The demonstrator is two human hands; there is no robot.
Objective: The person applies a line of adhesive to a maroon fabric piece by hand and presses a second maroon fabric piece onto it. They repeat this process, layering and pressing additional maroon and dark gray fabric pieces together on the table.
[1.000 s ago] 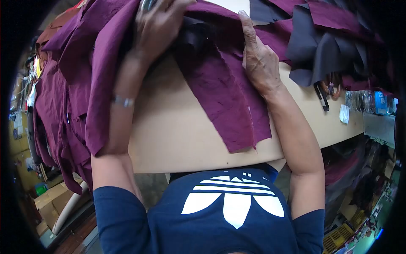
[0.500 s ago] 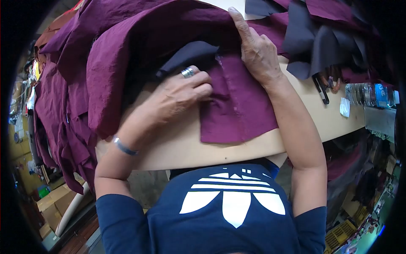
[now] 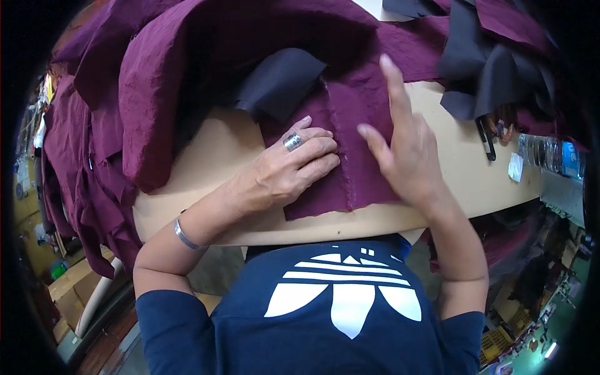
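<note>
A maroon cloth piece (image 3: 364, 169) lies on the pale table in front of me, with a frayed seam running down its middle. My left hand (image 3: 294, 159), wearing a ring and a bracelet, rests on the cloth left of the seam, its fingers slightly bent and pressing down on it. Over the right edge of the cloth, my right hand (image 3: 409, 147) is open, index finger stretched forward and thumb spread away. A dark grey flap of fabric (image 3: 281, 81) is folded just beyond my left hand. Behind it, the larger maroon cloth (image 3: 153, 94) arches up in a thick fold.
More maroon fabric (image 3: 78, 162) hangs over the table's left side. Dark and maroon pieces (image 3: 494, 75) are heaped at the back right. Near them are a black-handled tool (image 3: 486, 140), a small white paper (image 3: 515, 167) and a plastic bottle (image 3: 550, 156) beside the tabletop (image 3: 475, 181).
My left hand has moved right and down the cloth, and its fingers have uncurled. My right hand has drawn back toward me with its thumb spreading. More of the dark flap shows.
</note>
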